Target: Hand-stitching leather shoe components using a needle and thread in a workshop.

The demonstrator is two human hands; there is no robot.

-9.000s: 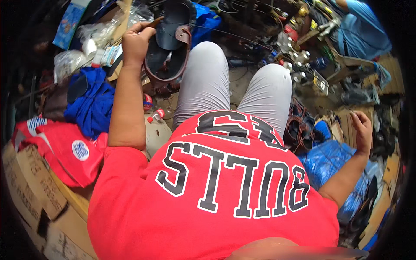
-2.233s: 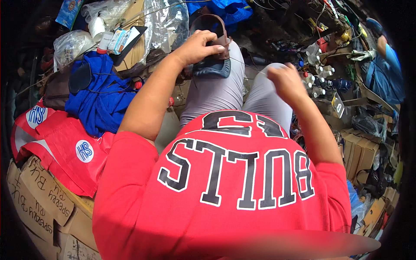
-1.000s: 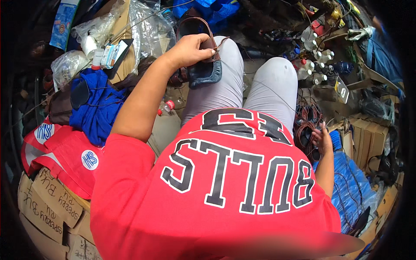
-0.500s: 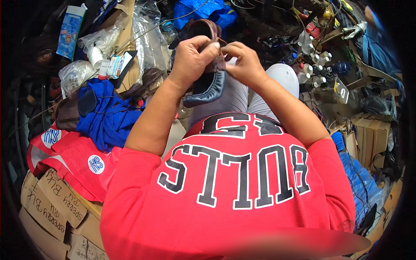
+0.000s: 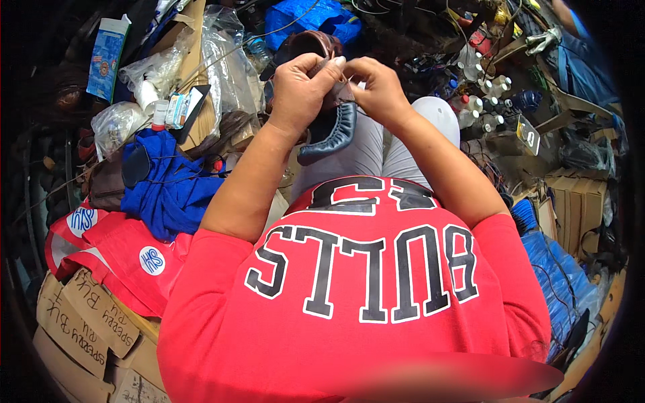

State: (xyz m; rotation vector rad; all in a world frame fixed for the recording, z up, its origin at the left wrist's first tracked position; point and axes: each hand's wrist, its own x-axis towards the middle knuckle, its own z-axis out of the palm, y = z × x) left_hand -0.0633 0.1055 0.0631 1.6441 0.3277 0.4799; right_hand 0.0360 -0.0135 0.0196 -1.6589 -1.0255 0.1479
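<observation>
Above my lap, my left hand (image 5: 300, 93) is closed round a leather shoe upper (image 5: 329, 140), thumb on top. The upper is brown at its far end and has a dark blue, puckered collar hanging toward me. Close on its right, my right hand (image 5: 380, 91) is bent in a pinch at the upper's brown middle part. A thin brown strand shows between the two hands, but what the right fingertips hold is too small to make out. My hands cover much of the upper's middle.
A blue cloth (image 5: 164, 191) and a red bag (image 5: 121, 258) lie at the left, by cardboard boxes (image 5: 70, 322). Clear plastic wrap (image 5: 225, 67) is beyond my left arm. Several small bottles (image 5: 474, 104) stand at the right, near a cardboard stack (image 5: 578, 208). A blue plastic bag (image 5: 312, 20) lies at the far side.
The shoe upper has turned a little, and its blue collar has swung slightly right and looks narrower. My right hand has shifted slightly, its fingers closer to my left thumb.
</observation>
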